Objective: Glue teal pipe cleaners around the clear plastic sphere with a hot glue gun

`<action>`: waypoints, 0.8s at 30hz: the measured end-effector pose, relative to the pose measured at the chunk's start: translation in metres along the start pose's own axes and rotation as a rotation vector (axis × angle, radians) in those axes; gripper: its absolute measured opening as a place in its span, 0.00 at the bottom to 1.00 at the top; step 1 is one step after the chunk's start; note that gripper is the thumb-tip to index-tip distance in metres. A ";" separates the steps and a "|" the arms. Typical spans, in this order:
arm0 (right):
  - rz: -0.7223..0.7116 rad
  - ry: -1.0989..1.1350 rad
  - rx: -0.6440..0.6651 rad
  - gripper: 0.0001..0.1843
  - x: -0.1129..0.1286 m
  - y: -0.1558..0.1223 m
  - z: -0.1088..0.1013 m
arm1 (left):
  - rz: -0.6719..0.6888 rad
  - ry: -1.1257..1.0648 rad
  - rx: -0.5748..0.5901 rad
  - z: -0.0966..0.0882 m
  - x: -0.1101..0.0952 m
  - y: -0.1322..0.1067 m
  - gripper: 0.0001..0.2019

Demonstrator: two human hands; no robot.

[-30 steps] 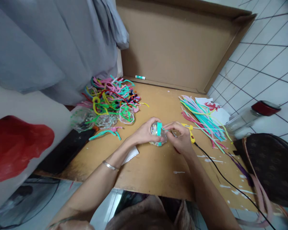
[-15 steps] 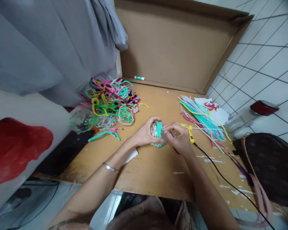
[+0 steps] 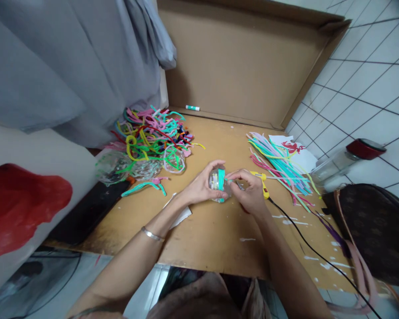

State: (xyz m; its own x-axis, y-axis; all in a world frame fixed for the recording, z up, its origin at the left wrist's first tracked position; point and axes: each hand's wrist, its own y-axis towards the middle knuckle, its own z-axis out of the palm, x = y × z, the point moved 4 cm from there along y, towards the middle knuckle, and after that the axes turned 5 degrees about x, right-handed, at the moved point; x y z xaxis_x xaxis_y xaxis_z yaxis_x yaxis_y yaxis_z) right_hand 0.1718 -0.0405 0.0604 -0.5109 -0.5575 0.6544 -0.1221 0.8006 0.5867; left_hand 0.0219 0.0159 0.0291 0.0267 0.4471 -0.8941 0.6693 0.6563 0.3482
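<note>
My left hand (image 3: 201, 188) wraps round a small clear plastic container (image 3: 214, 180), which lies on its side above the table, its open-looking end to the right. A teal fuzzy band (image 3: 221, 177) runs round it. At that end, my right hand (image 3: 250, 190) pinches a short teal strip, apparently a pipe cleaner (image 3: 228, 180), against the plastic. Its fingertips partly cover the strip's end. Just beyond my right hand lies a yellow glue gun (image 3: 265, 189), half hidden behind the fingers. A white paper scrap (image 3: 182, 217) sits under my left forearm.
A tangled pile of pipe cleaners (image 3: 153, 137) and clear plastic pieces (image 3: 146, 168) lies left; straight pipe cleaners (image 3: 279, 161) lie right. The glue gun's black cord (image 3: 306, 246) crosses the right side, near a bottle (image 3: 335, 164) and brown bag (image 3: 372, 235). Cardboard (image 3: 252, 62) stands behind.
Both hands stay almost in place. The container has turned very slightly in my left hand, and its teal band sits a little further right.
</note>
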 end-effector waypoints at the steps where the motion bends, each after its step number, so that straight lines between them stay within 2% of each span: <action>1: 0.000 0.000 0.000 0.07 0.000 0.000 0.000 | -0.002 0.004 0.001 0.000 0.000 0.000 0.44; 7: 0.017 -0.001 -0.007 0.06 0.000 0.000 0.001 | -0.007 0.008 0.015 -0.003 0.000 0.001 0.42; 13: 0.011 -0.016 -0.017 0.06 -0.001 0.000 0.001 | -0.030 0.060 0.007 -0.004 -0.003 0.001 0.34; 24: 0.021 -0.013 -0.007 0.05 0.003 0.001 -0.002 | -0.050 0.070 0.018 -0.006 -0.006 0.001 0.33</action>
State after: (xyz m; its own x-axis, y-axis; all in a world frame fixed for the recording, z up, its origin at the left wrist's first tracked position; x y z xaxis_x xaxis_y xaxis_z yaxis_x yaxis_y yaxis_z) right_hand 0.1717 -0.0413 0.0635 -0.5241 -0.5377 0.6604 -0.1055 0.8105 0.5762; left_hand 0.0181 0.0170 0.0363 -0.0582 0.4559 -0.8881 0.6816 0.6682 0.2983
